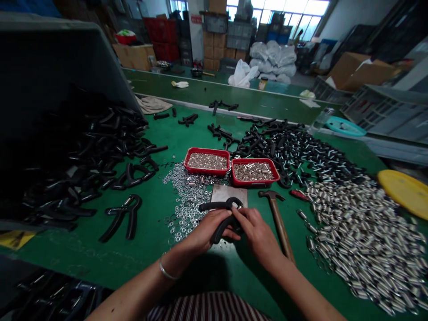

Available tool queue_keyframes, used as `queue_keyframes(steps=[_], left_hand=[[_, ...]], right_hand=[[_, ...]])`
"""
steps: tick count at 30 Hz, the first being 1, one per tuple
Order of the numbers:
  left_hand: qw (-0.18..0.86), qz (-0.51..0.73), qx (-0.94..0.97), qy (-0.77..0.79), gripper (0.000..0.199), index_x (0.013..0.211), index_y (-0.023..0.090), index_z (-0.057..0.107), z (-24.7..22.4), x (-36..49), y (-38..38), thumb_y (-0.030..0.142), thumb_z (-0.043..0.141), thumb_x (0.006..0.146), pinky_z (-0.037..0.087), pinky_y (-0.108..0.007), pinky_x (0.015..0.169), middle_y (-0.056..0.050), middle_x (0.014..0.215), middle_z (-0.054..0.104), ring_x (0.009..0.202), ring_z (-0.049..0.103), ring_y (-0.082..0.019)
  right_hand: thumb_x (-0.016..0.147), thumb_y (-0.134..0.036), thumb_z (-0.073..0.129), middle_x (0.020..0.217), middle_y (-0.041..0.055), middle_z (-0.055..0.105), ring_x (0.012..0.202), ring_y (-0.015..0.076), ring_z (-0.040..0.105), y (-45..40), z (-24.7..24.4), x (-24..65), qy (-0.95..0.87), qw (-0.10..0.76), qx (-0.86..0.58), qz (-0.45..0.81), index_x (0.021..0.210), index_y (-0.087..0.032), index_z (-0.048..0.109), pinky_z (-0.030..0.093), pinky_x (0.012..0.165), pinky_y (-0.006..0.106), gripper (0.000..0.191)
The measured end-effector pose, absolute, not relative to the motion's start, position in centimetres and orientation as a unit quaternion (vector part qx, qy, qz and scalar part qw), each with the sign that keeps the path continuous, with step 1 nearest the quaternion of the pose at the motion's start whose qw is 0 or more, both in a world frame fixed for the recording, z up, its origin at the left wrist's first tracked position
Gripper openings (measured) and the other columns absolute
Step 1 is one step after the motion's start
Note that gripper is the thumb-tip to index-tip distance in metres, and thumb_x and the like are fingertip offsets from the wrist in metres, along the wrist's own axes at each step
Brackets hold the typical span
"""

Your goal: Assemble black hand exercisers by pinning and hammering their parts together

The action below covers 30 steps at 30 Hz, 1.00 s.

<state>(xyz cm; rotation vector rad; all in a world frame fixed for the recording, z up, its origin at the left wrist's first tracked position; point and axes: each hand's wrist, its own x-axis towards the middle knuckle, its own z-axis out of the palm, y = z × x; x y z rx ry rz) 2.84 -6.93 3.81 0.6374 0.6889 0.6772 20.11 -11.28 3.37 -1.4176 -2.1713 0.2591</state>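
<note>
Just above the near edge of a small metal plate (220,193), my left hand (209,229) is closed around a black hand grip exerciser (222,226) with two curved handles. My right hand (257,229) pinches at the exerciser's joint end, its fingertips covering part of the joint. Any small part between those fingertips is hidden. A claw hammer (279,223) with a wooden handle lies right of my right hand. Loose metal nuts and rings (185,209) spread beside my left hand. Another hand grip exerciser (125,216), with a metal spring, rests on the green table at left.
Two red trays (207,173) (256,182) of small metal parts stand beyond the plate. Metal springs (364,240) are heaped at right, below black parts with pins (310,149). A large grey bin (67,26) on its side spills black handles at left. A yellow lid (406,189) lies far right.
</note>
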Motion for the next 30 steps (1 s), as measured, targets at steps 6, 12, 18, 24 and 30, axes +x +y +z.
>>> queue_keyframes(steps=[6,12,18,24,30], left_hand=[[0.697,0.308,0.499,0.413,0.026,0.093,0.016,0.066,4.4,2.4,-5.3,0.040,0.059,0.088,0.055,-0.040,0.072,-0.009,0.091,0.067,0.076,0.066,-0.023],[0.104,0.225,0.836,0.489,0.014,0.088,0.013,0.067,2.8,4.0,-2.5,0.026,0.064,0.084,0.043,-0.049,0.090,-0.017,0.096,0.064,0.102,0.055,-0.034],[0.067,0.139,0.894,0.421,0.029,0.103,0.016,0.067,2.5,1.7,0.9,0.041,0.057,0.091,0.043,-0.043,0.087,-0.012,0.098,0.065,0.097,0.055,-0.028],[-0.040,0.054,0.858,0.509,0.024,0.101,0.011,0.069,6.0,-1.9,12.2,0.015,0.047,0.092,0.042,-0.042,0.093,-0.018,0.106,0.067,0.106,0.059,-0.030],[-0.043,0.004,0.855,0.517,0.018,0.085,0.010,0.072,4.8,-2.7,16.5,0.009,0.054,0.083,0.047,-0.035,0.079,-0.018,0.092,0.071,0.089,0.066,-0.027]], right_hand=[[0.096,-0.012,0.043,0.119,0.0108,0.056,0.112,0.0241,0.055,-11.4,3.9,21.3,-0.733,0.338,-0.560,0.186,0.133,-0.028,0.057,0.051,0.094,0.041,0.043],[0.098,-0.032,0.045,0.107,0.0079,0.067,0.102,0.0240,0.063,-11.0,1.5,24.6,-0.625,0.373,-0.644,0.236,0.115,-0.023,0.067,0.049,0.092,0.040,0.029],[0.094,-0.035,0.053,0.107,0.0085,0.070,0.099,0.0244,0.064,-8.8,1.0,26.9,-0.636,0.349,-0.654,0.213,0.109,-0.020,0.067,0.048,0.089,0.039,0.025],[0.096,-0.030,0.054,0.096,0.0097,0.070,0.096,0.0235,0.057,1.8,4.2,22.8,-0.779,0.217,-0.585,0.064,0.095,-0.017,0.070,0.042,0.087,0.034,0.021],[0.090,-0.024,0.061,0.090,0.0145,0.071,0.098,0.0284,0.053,12.5,4.4,15.9,-0.837,0.104,-0.538,-0.003,0.082,-0.014,0.074,0.036,0.084,0.037,0.017]])
